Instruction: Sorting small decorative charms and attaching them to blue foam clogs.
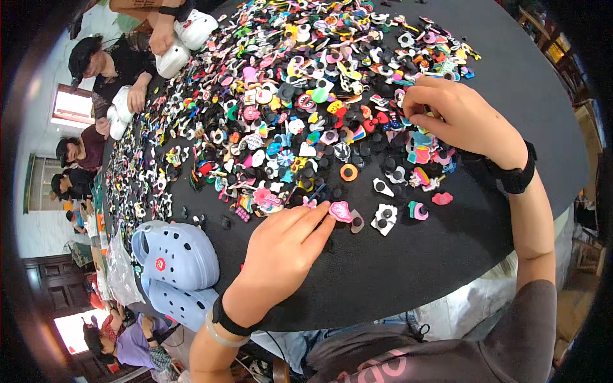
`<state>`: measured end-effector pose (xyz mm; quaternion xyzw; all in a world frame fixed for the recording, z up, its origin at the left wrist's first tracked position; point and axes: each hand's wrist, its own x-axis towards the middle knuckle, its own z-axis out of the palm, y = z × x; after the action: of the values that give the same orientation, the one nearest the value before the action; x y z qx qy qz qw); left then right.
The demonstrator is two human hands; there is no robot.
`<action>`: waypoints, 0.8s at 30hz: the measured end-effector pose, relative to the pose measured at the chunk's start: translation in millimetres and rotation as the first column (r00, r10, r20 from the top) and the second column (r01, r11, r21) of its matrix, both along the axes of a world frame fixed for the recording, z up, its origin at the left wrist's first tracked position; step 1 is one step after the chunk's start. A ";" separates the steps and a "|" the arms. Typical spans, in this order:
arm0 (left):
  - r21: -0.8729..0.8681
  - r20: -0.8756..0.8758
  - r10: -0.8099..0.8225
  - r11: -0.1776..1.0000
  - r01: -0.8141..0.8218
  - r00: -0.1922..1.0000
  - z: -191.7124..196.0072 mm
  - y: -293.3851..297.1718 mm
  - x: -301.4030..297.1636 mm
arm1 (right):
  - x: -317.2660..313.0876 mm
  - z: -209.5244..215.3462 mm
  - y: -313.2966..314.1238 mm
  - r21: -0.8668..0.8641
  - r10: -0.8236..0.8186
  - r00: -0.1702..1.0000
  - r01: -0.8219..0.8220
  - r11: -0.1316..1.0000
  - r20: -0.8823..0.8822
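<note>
Between the thumb and fingertips of my left hand (281,252) is a pink shoe charm (340,211) with a paler design, just above the black table. My right hand (456,118) reaches to the right side of a large heap of colourful shoe charms (281,102). Its fingers are curled in among them, and whatever they pinch is hidden. Beside my left hand lie a white charm (384,219) and an orange ring-shaped charm (348,172). A pair of light blue clogs (185,255) stands left of my left wrist, with a red round charm (161,263) on one.
The black table (396,281) curves around in front of me. Other people sit along its left side, some handling white clogs (172,60). A clear plastic bag (121,271) lies beyond the blue clogs. Single charms are scattered along the heap's near edge.
</note>
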<state>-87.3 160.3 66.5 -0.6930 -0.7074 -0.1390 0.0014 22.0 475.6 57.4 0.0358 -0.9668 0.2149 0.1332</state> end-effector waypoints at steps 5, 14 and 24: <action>-0.052 -0.032 -0.014 0.999 0.013 0.999 3.6 -3.5 3.8 | 2.2 -0.2 0.7 -0.004 0.005 1.000 -0.005 1.000 0.000; 0.005 0.160 0.167 0.985 -0.170 0.973 40.7 -20.0 -31.4 | -0.6 1.1 -2.6 -0.014 0.010 1.000 -0.010 1.000 0.005; -0.112 0.328 0.441 0.896 -0.429 0.835 71.4 8.7 -126.8 | -0.4 3.2 -4.7 -0.079 -0.023 0.999 0.025 0.997 0.023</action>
<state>-214.1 169.0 138.0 -0.4788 -0.8375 -0.2425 -0.1030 21.5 470.9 60.6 0.0166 -0.9593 0.2517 0.1266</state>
